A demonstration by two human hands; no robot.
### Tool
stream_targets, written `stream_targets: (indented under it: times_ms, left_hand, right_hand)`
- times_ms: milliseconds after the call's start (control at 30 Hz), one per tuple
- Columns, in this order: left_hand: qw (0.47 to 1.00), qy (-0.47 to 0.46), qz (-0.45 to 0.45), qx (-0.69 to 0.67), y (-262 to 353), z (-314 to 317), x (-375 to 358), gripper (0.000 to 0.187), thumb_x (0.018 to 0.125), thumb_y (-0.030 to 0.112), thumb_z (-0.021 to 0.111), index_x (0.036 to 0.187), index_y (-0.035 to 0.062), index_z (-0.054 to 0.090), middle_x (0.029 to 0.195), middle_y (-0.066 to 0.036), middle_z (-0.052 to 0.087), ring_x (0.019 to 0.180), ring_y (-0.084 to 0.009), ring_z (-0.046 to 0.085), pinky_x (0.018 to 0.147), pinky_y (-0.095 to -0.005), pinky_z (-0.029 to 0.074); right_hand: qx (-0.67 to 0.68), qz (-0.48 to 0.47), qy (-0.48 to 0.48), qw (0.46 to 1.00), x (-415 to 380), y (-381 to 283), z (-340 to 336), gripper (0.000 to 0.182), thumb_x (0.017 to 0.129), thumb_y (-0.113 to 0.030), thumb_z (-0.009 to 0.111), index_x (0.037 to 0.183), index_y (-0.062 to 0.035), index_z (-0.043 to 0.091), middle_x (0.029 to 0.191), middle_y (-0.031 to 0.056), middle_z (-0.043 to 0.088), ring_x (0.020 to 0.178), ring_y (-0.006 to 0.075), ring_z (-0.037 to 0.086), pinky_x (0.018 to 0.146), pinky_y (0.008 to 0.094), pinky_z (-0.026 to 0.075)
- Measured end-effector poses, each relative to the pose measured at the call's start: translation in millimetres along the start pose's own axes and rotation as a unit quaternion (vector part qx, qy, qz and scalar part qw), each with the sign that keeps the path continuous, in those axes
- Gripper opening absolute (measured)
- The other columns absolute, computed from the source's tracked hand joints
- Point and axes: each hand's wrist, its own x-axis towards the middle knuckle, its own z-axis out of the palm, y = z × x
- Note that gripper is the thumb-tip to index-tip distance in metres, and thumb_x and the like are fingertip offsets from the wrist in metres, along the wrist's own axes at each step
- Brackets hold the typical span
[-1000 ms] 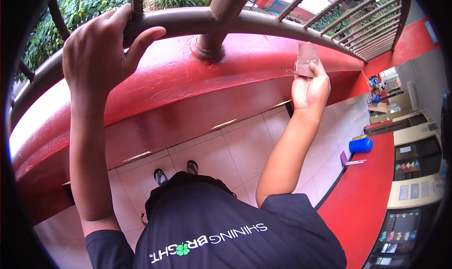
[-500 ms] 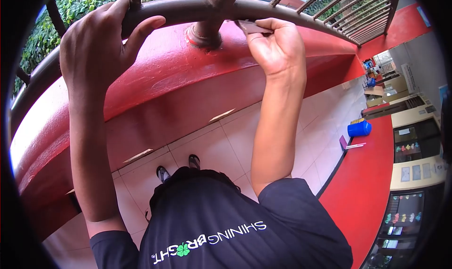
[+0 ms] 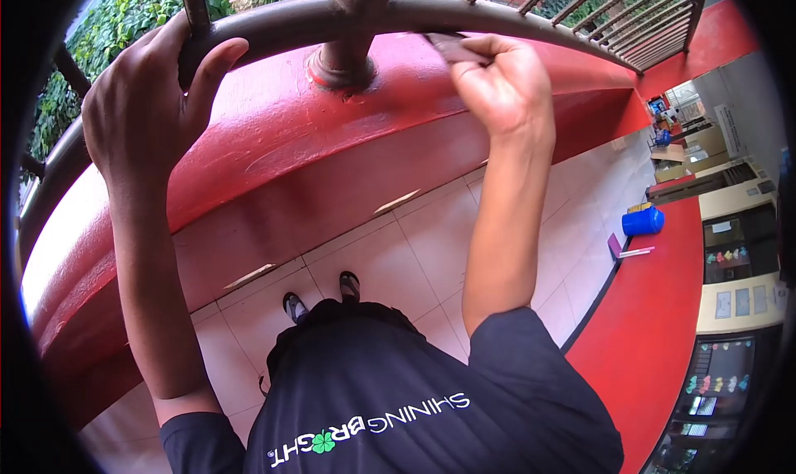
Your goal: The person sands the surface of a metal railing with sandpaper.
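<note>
Brown strip (image 3: 453, 48) | right hand (image 3: 507, 86) pinches it, fingers together | left hand (image 3: 143, 102) over rail (image 3: 282, 29), thumb spread, grip hidden | slackened pinch could drop strip

The dull brown, round tubular rail (image 3: 274, 34) runs in a broad curve to both sides of the stout brown post (image 3: 345, 53), which meets it and ends below in a flared collar. Left of the post, the left hand (image 3: 141, 101) lies over the rail, its thumb along the near side. Right of the post, the right hand (image 3: 507, 84) pinches a thin, dark brown sheet (image 3: 456, 49) between thumb and fingers. The sheet is tilted, slightly blurred, its free end toward the post, close under the rail; contact there cannot be told.
</note>
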Motion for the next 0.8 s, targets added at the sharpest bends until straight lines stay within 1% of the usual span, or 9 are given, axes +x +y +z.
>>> stream_targets:
  times_ms: [67, 100, 167, 233, 267, 400, 533, 733, 800]
  left_hand:
    - [0.999, -0.047, -0.024, 0.012, 0.2, -3.8, 0.6, 0.060, 0.097, 0.068, 0.054, 0.109, 0.0117, 0.072, 0.080, -0.010, 0.071, 0.074, -0.0312, 0.072, 0.064, -0.0428, 0.056]
    - [0.994, -0.094, -0.044, 0.019, 2.5, -6.1, -1.4, 0.056, 0.099, 0.063, 0.053, 0.114, 0.0113, 0.070, 0.089, -0.011, 0.073, 0.083, -0.0352, 0.072, 0.070, -0.0450, 0.056]
    - [0.994, -0.094, -0.049, 0.030, 2.5, -4.6, -0.5, 0.056, 0.099, 0.063, 0.054, 0.111, 0.0110, 0.070, 0.089, -0.012, 0.073, 0.083, -0.0358, 0.072, 0.070, -0.0447, 0.056]
    - [0.999, -0.020, -0.017, 0.029, 1.4, 0.8, 0.1, 0.066, 0.091, 0.075, 0.056, 0.103, 0.0123, 0.073, 0.070, -0.008, 0.068, 0.065, -0.0274, 0.071, 0.059, -0.0402, 0.056]
    - [0.999, -0.007, -0.006, 0.032, 0.8, 1.3, -0.2, 0.066, 0.092, 0.075, 0.056, 0.100, 0.0123, 0.074, 0.070, -0.008, 0.068, 0.065, -0.0278, 0.072, 0.059, -0.0399, 0.056]
    - [0.998, -0.022, -0.014, 0.060, 6.0, -1.3, -1.0, 0.066, 0.091, 0.075, 0.056, 0.099, 0.0121, 0.074, 0.070, -0.009, 0.069, 0.066, -0.0288, 0.072, 0.061, -0.0407, 0.056]
    - [0.998, 0.016, 0.006, 0.060, 2.9, 2.4, -1.8, 0.068, 0.090, 0.077, 0.056, 0.098, 0.0121, 0.074, 0.071, -0.008, 0.069, 0.067, -0.0292, 0.073, 0.061, -0.0409, 0.057]
    - [0.992, -0.072, -0.067, 0.077, 8.5, -0.6, -2.0, 0.064, 0.094, 0.071, 0.056, 0.107, 0.0107, 0.072, 0.086, -0.013, 0.073, 0.082, -0.0351, 0.073, 0.069, -0.0441, 0.056]
    - [0.997, -0.011, -0.016, 0.073, 6.2, 0.6, -4.0, 0.064, 0.093, 0.072, 0.056, 0.104, 0.0114, 0.073, 0.083, -0.011, 0.073, 0.079, -0.0341, 0.073, 0.068, -0.0434, 0.056]
  right_hand:
    - [0.046, 0.208, -0.043, 0.976, -7.0, -32.0, 6.4, 0.048, 0.095, 0.011, 0.030, 0.142, 0.0225, 0.033, 0.152, 0.0346, 0.038, 0.145, 0.0438, 0.039, 0.128, 0.0559, 0.027]
    - [0.004, -0.038, 0.067, 0.997, -17.3, -18.7, 29.8, 0.047, 0.095, 0.012, 0.029, 0.140, 0.0224, 0.035, 0.152, 0.0339, 0.039, 0.145, 0.0424, 0.039, 0.129, 0.0561, 0.026]
    - [0.011, -0.092, 0.113, 0.989, -21.3, -26.8, 41.5, 0.045, 0.095, 0.012, 0.028, 0.138, 0.0222, 0.038, 0.150, 0.0336, 0.042, 0.144, 0.0422, 0.040, 0.128, 0.0565, 0.026]
    - [0.107, 0.010, -0.126, 0.986, -25.6, 11.4, 11.9, 0.036, 0.090, 0.014, 0.034, 0.124, 0.0204, 0.044, 0.134, 0.0315, 0.053, 0.131, 0.0413, 0.053, 0.123, 0.0542, 0.038]
    - [-0.131, -0.002, -0.127, 0.983, -12.8, 21.8, 8.9, 0.037, 0.088, 0.015, 0.034, 0.123, 0.0205, 0.044, 0.128, 0.0302, 0.055, 0.126, 0.0392, 0.056, 0.122, 0.0521, 0.040]
    - [-0.036, -0.025, 0.085, 0.995, -25.7, -20.0, 34.7, 0.032, 0.089, 0.016, 0.038, 0.118, 0.0184, 0.051, 0.124, 0.0293, 0.057, 0.119, 0.0367, 0.061, 0.114, 0.0493, 0.050]
    - [0.130, 0.114, -0.103, 0.980, -41.1, 40.6, 13.8, 0.032, 0.092, 0.013, 0.033, 0.119, 0.0213, 0.049, 0.126, 0.0314, 0.055, 0.123, 0.0395, 0.058, 0.115, 0.0503, 0.049]
    - [-0.037, -0.142, 0.077, 0.986, -34.1, 33.5, 37.4, 0.030, 0.086, 0.017, 0.035, 0.113, 0.0198, 0.046, 0.116, 0.0257, 0.058, 0.109, 0.0353, 0.063, 0.105, 0.0430, 0.057]
    - [-0.011, 0.043, -0.021, 0.999, -32.0, 48.2, 23.5, 0.022, 0.088, 0.015, 0.039, 0.107, 0.0163, 0.050, 0.109, 0.0228, 0.061, 0.101, 0.0318, 0.066, 0.102, 0.0447, 0.057]
